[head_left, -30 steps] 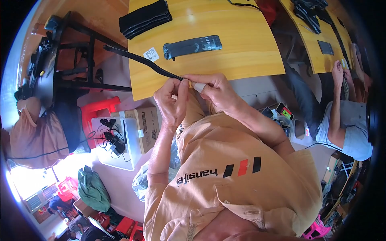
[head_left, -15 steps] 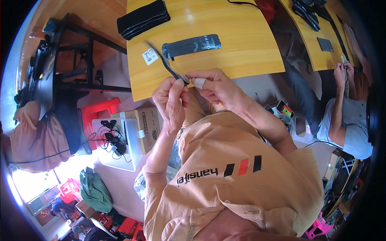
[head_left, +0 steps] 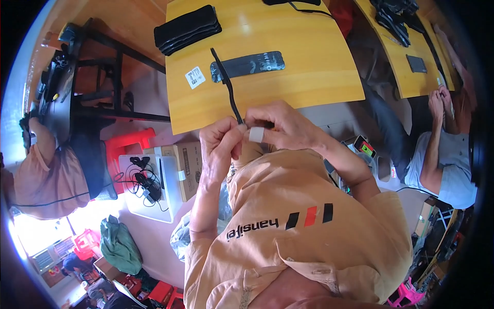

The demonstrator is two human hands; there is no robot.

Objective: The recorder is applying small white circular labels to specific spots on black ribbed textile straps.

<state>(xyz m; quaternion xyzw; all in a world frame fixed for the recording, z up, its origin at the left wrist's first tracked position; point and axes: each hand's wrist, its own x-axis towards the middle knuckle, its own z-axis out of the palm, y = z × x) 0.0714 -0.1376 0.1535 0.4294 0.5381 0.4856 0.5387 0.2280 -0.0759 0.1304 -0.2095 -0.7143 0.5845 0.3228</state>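
A single fisheye view from the person's head looks steeply down, close over their own chest and forearms. The yellow table (head_left: 288, 67) fills the upper middle, its straight edges bending toward the rim. The floor shows to the left of the table, and a second table (head_left: 406, 67) curves away to its right.

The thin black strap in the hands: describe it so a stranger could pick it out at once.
Start at the yellow wooden table ahead of the person. At its near edge the left hand and right hand pinch one end of the thin black strap, which runs up across the tabletop. Unlike the flat black packet it crosses and the stacked black pieces behind, it is narrow, long and lifted.
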